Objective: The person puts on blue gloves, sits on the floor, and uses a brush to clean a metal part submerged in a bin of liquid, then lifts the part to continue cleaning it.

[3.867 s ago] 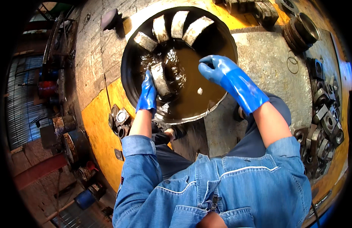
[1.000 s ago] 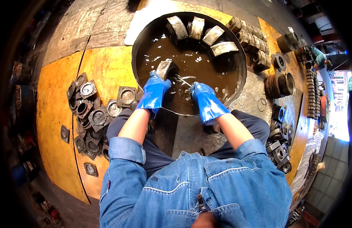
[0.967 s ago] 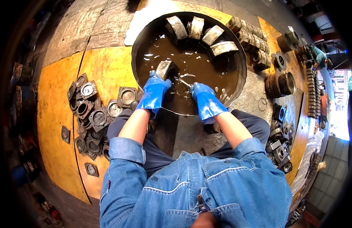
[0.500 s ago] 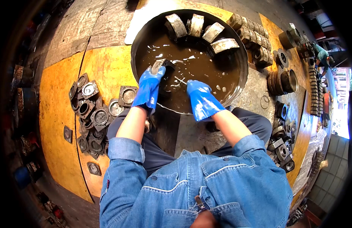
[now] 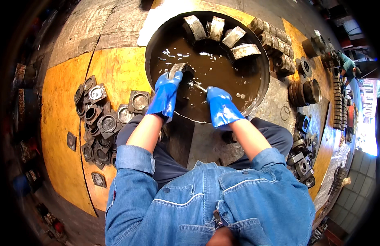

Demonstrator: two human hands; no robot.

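My left hand [image 5: 167, 91], in a blue rubber glove, is closed around a grey metal part [image 5: 178, 69] above the left side of a wide round basin [image 5: 265, 82]. Brown liquid [image 5: 218, 71] with pale floating bits fills the basin. A thin metal-shafted tool [image 5: 200, 87] sticks out of my right hand [image 5: 220, 107], gloved in the same blue. Its tip points left at the held part; whether the two touch I cannot tell. Several thick metal parts with curved faces [image 5: 216, 28] lean along the basin's far wall.
Left of the basin lies a heap of square metal flanges with round openings [image 5: 108, 124]. Rows of similar curved metal parts [image 5: 276, 43] stand at the far right, near metal rings [image 5: 305, 92]. More dark castings [image 5: 302, 164] lie at my right. Another person [image 5: 348, 67] bends over farther off.
The tool's shaft has swung: its tip now sits lower and nearer the held part, with more shaft showing. Both hands have shifted slightly right in the picture, along with the basin.
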